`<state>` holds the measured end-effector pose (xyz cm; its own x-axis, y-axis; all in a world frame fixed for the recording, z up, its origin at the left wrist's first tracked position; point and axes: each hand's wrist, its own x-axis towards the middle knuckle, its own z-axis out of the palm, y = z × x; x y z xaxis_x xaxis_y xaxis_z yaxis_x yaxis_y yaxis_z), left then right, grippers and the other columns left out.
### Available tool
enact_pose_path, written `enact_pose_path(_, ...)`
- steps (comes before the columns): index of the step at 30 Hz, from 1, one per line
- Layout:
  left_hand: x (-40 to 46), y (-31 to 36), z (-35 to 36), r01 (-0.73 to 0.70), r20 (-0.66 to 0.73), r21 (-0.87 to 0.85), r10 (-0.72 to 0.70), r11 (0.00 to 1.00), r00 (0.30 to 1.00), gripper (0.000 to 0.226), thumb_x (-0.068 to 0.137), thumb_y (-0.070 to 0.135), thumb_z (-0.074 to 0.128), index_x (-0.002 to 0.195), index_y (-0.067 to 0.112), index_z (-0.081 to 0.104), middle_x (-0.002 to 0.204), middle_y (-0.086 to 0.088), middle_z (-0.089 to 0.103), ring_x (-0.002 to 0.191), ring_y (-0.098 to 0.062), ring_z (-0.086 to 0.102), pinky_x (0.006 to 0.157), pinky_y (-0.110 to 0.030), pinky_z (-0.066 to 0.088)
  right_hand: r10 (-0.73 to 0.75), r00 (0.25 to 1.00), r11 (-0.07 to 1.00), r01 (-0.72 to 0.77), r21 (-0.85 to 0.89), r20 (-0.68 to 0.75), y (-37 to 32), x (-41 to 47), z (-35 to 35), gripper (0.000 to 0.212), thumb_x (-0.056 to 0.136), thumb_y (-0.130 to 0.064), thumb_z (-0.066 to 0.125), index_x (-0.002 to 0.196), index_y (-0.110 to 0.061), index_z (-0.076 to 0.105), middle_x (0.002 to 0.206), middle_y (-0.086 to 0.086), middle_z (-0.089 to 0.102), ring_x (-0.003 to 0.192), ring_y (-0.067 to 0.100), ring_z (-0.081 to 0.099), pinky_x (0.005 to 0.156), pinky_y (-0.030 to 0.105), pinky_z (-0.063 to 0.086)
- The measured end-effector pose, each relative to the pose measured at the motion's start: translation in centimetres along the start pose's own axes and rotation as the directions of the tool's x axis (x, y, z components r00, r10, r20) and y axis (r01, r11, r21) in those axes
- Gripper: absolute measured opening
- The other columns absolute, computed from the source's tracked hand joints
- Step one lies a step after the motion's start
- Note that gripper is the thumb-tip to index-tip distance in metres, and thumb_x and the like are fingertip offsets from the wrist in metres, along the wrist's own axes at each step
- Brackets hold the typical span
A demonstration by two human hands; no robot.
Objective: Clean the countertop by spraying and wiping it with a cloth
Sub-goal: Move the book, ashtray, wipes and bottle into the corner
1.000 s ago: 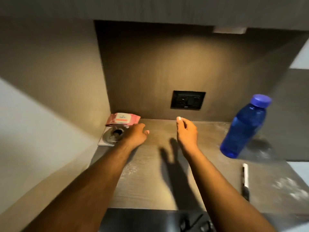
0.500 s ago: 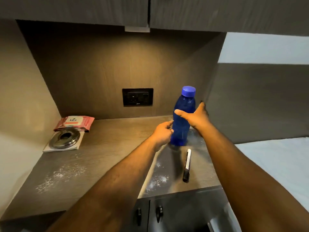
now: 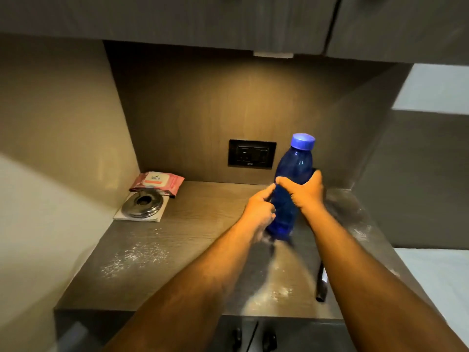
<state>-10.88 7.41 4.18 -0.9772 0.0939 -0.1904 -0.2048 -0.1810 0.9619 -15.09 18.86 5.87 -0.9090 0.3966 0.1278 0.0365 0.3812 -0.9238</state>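
A blue plastic bottle (image 3: pixel 291 174) with a blue cap stands slightly tilted on the dark wood countertop (image 3: pixel 203 224). My right hand (image 3: pixel 305 193) is wrapped around its middle. My left hand (image 3: pixel 260 213) touches the bottle's lower left side, fingers curled against it. White powdery dust (image 3: pixel 134 260) lies on the countertop at the front left and in front of the bottle. A pink pack of wet wipes (image 3: pixel 157 181) lies in the back left corner. No cloth shows.
A round metal piece (image 3: pixel 143 204) on a white card sits in front of the wipes. A black marker (image 3: pixel 321 283) lies near the front edge, partly under my right arm. A black socket (image 3: pixel 251 153) is on the back wall. Cabinets hang overhead.
My hands left the counter's middle and reached right to the bottle. My right hand closed around it and my left hand came against its side. The bottle now leans slightly.
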Motion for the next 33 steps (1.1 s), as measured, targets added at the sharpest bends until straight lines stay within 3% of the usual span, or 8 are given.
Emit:
enact_pose_path(2,0.1,1.2,-3.0,-0.061,-0.025,-0.052,0.059,0.997,0.998,0.080,0.076,-0.023,0.025,0.140,0.019,0.046,0.130,-0.008,0.059,0.083,-0.014,0.058,0.063,-0.023,0.040,-0.091,0.995,0.996,0.091,0.019,0.035,-1.9,-0.4,2.9,0.074,0.063,-0.038,0.087,0.119,-0.012,0.048,0.109,0.003,0.057,0.101,0.029,0.059,0.076,0.035,0.045)
enact_pose_path(3,0.2,1.8,-4.7,-0.085,-0.044,-0.066,0.083,0.994,0.996,0.080,0.074,-0.023,0.024,0.139,0.017,0.048,0.127,-0.011,0.061,0.081,-0.015,0.057,0.059,-0.021,0.037,-0.135,0.989,0.991,0.133,0.031,0.056,-2.9,-0.6,4.6,0.072,0.062,-0.038,0.087,0.118,-0.014,0.049,0.107,0.001,0.057,0.097,0.026,0.059,0.075,0.036,0.047)
enact_pose_path(9,1.5,3.2,-15.0,0.023,-0.156,-0.075,-0.035,0.997,0.987,0.065,0.082,-0.013,0.031,0.136,0.018,0.050,0.136,-0.005,0.057,0.120,-0.023,0.054,0.098,-0.038,0.041,-0.203,0.975,0.976,0.193,0.105,0.095,-7.4,-2.2,14.4,0.067,0.062,-0.041,0.079,0.118,-0.024,0.046,0.106,-0.005,0.056,0.094,0.020,0.058,0.079,0.038,0.052)
enact_pose_path(13,1.9,2.9,-18.9,0.066,-0.162,-0.050,-0.074,0.997,0.984,0.064,0.081,-0.012,0.031,0.135,0.018,0.050,0.136,-0.010,0.056,0.114,-0.023,0.053,0.083,-0.032,0.042,-0.168,0.980,0.977,0.150,0.154,0.110,-8.6,-3.1,19.4,0.071,0.063,-0.040,0.078,0.122,-0.022,0.043,0.113,-0.001,0.057,0.100,0.021,0.060,0.081,0.038,0.052)
enact_pose_path(16,2.0,3.3,-20.6,0.095,-0.187,-0.034,-0.100,0.995,0.977,0.064,0.085,-0.010,0.031,0.137,0.023,0.047,0.139,-0.007,0.049,0.121,-0.025,0.048,0.091,-0.036,0.041,-0.151,0.980,0.977,0.127,0.173,0.133,-9.3,-3.6,21.9,0.075,0.066,-0.035,0.081,0.128,-0.020,0.042,0.123,0.004,0.058,0.108,0.023,0.060,0.086,0.038,0.052)
enact_pose_path(21,2.4,2.4,-22.9,0.155,-0.231,-0.060,-0.165,0.986,0.959,0.046,0.093,-0.002,0.029,0.113,0.033,0.052,0.114,0.006,0.051,0.093,-0.011,0.051,0.090,-0.037,0.042,-0.144,0.976,0.982,0.120,0.149,0.162,-10.1,-4.1,24.2,0.073,0.069,-0.029,0.082,0.128,-0.018,0.041,0.127,0.006,0.056,0.112,0.025,0.058,0.091,0.044,0.053)
enact_pose_path(27,3.2,2.1,-24.2,0.162,-0.240,-0.179,-0.203,0.971,0.949,0.048,0.093,0.002,0.038,0.134,0.025,0.048,0.130,-0.003,0.049,0.107,-0.019,0.050,0.092,-0.039,0.041,-0.119,0.969,0.992,0.107,0.069,0.214,-11.2,-3.5,25.1,0.067,0.066,-0.029,0.084,0.109,-0.031,0.033,0.107,-0.006,0.050,0.096,0.017,0.056,0.075,0.034,0.048)
enact_pose_path(33,3.8,1.9,-25.1,0.141,-0.271,0.068,-0.117,0.988,0.955,0.058,0.088,-0.002,0.034,0.136,0.027,0.045,0.133,-0.002,0.052,0.104,-0.019,0.053,0.089,-0.039,0.044,-0.121,0.941,0.991,0.133,-0.017,0.315,-10.3,-3.9,22.5,0.079,0.076,-0.033,0.079,0.141,-0.017,0.038,0.133,0.009,0.055,0.116,0.025,0.057,0.094,0.044,0.053)
